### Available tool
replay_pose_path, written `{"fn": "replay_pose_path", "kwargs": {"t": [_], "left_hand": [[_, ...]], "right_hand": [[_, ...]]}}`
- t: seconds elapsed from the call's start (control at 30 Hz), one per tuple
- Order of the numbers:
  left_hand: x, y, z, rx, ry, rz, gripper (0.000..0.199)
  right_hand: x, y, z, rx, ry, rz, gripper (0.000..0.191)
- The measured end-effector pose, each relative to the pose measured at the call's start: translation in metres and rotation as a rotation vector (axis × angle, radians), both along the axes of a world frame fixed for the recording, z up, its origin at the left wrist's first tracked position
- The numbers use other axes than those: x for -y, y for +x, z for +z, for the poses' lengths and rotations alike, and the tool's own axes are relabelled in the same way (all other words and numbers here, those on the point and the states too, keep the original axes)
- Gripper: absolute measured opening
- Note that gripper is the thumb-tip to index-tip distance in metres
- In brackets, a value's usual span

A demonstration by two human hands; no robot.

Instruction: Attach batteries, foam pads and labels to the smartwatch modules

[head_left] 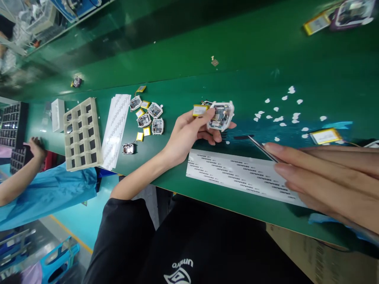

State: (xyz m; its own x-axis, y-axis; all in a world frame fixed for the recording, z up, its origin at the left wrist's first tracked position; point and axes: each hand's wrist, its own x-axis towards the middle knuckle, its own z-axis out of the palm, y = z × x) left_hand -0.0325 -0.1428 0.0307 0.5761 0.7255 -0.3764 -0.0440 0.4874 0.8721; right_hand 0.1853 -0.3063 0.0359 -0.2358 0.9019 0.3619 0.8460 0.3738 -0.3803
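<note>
White-framed watch housing (220, 116): beyond printed sheet's (237, 169) left half, left hand (191, 132) grip pinching its frame. Likely light, stiff, board fragile; hold by rim. Battery (199, 110) just beside. Right hand (319, 169) pinches tweezers (263, 149) over sheet's right half. Bare counter (180, 88) well beyond sheet; counter edge on its near side.

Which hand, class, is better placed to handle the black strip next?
Probably the right hand: it grips a thin metal tool whose tip is at the black strip, while the left hand holds the open case.
</note>
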Motion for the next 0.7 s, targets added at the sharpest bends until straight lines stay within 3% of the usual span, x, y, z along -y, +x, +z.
{"fn": "replay_pose_path", "kwargs": {"t": [0.13,0.33,0.7], "left_hand": [[0.006,0.002,0.004,-0.091,0.163,0.029,0.012],[0.014,0.005,0.006,-0.12,0.176,0.056,0.027],[0.024,0.006,0.005,-0.078,0.134,0.128,0.025]], "right_hand": [[-0.015,0.004,-0.005,0.083,0.174,0.169,0.052],[-0.026,0.007,-0.019,0.132,0.277,0.177,0.051],[-0.022,-0.003,-0.018,0.206,0.315,0.199,0.051]]}}
